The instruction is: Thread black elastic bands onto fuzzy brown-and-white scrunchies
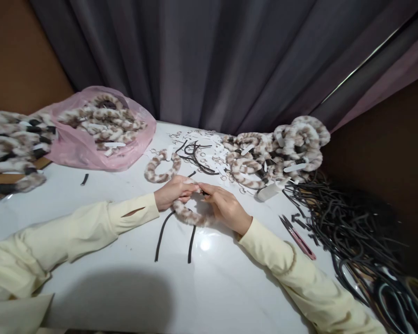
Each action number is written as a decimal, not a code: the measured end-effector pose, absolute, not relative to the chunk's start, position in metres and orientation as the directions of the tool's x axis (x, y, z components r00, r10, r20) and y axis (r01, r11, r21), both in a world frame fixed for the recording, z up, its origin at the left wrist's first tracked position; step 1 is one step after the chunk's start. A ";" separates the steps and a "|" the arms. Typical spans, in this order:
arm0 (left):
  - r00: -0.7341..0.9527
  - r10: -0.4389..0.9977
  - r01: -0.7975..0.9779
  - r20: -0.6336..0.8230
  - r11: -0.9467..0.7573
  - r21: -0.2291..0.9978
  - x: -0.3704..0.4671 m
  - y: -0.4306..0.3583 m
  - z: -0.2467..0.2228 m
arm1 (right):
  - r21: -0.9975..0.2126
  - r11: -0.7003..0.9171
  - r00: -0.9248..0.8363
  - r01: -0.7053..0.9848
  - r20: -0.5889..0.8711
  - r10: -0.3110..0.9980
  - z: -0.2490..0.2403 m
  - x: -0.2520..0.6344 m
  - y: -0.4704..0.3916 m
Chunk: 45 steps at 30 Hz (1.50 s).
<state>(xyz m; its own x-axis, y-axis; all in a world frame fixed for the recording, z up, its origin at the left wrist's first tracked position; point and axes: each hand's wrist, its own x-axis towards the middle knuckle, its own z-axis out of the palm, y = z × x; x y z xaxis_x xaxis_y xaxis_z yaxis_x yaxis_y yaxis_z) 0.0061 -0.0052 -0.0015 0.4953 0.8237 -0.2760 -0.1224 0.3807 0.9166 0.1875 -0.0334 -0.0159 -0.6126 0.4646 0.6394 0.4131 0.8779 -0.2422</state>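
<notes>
A fluffy white-and-brown ring is held just above the white table between both hands. My left hand pinches its upper left part. My right hand closes on the ring's top right, where a small dark piece shows by the fingertips. The fingertips of the two hands meet at the top of the ring. Black cord extends below the ring in two lengths, and a short dark end shows above my left hand. Behind my left hand lies another fluffy ring with a white tag.
A pink bag of fluffy rings stands at the back left, beside more rings. Black cords and small metal rings with white tags lie at centre back. To the right are piled rings, a white bottle, pink-handled snips and tangled black cords.
</notes>
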 end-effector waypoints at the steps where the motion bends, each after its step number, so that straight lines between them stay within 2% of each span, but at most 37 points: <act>1: 0.499 0.822 -0.119 -0.274 0.378 0.918 0.006 -0.005 -0.002 | -0.237 0.878 -0.606 0.416 0.648 0.462 -0.017 0.188 -0.033; 4: 0.517 0.814 -0.101 -0.266 0.367 0.925 0.007 -0.006 -0.002 | -0.225 0.872 -0.585 0.434 0.666 0.463 -0.020 0.190 -0.033; 7: 0.533 0.808 -0.076 -0.253 0.343 0.936 0.008 -0.007 -0.001 | -0.294 0.831 -0.540 0.471 0.649 0.536 -0.023 0.190 -0.035; 11: 0.524 0.816 -0.043 -0.245 0.313 0.949 0.008 -0.011 0.002 | -0.530 0.670 -0.353 0.520 0.580 0.734 -0.021 0.185 -0.038; 14: 0.524 0.827 0.010 -0.202 0.231 0.973 0.009 -0.013 0.001 | -0.764 0.466 -0.219 0.447 0.412 0.885 -0.012 0.180 -0.037; 16: 0.523 0.838 0.094 -0.154 0.122 0.988 0.008 -0.013 0.001 | -0.901 0.273 -0.182 0.336 0.222 0.958 -0.005 0.180 -0.034; 18: 0.517 0.853 0.200 -0.064 -0.048 0.979 0.008 -0.014 0.001 | -0.976 0.073 -0.207 0.206 0.029 0.978 0.002 0.181 -0.030; 21: 0.536 0.838 0.330 0.100 -0.317 0.889 0.006 -0.016 0.003 | -0.984 -0.146 -0.308 0.099 -0.170 0.936 0.010 0.187 -0.025; 26: 0.664 0.686 0.381 0.297 -0.652 0.656 0.003 -0.024 0.007 | -0.940 -0.307 -0.454 0.151 -0.342 0.823 0.019 0.196 -0.021; 29: 0.756 0.575 0.344 0.314 -0.756 0.557 0.001 -0.028 0.004 | -0.930 -0.280 -0.527 0.239 -0.366 0.767 0.021 0.200 -0.020; 33: 0.823 0.490 0.309 0.286 -0.810 0.498 -0.001 -0.029 -0.002 | -0.913 -0.031 -0.555 0.407 -0.274 0.786 0.024 0.202 -0.021; 35: 0.836 0.483 0.314 0.259 -0.810 0.495 -0.001 -0.029 -0.003 | -0.872 0.066 -0.560 0.485 -0.252 0.789 0.027 0.202 -0.023; 40: 0.850 0.475 0.341 0.226 -0.825 0.452 0.000 -0.031 -0.004 | -0.827 0.108 -0.558 0.552 -0.270 0.785 0.035 0.198 -0.030; 43: 0.843 0.478 0.346 0.246 -0.832 0.434 -0.001 -0.031 -0.004 | -0.792 0.172 -0.521 0.585 -0.205 0.828 0.037 0.194 -0.034; 45: 0.817 0.518 0.363 0.252 -0.803 0.473 -0.002 -0.029 -0.002 | -0.775 0.212 -0.486 0.595 -0.137 0.863 0.036 0.191 -0.037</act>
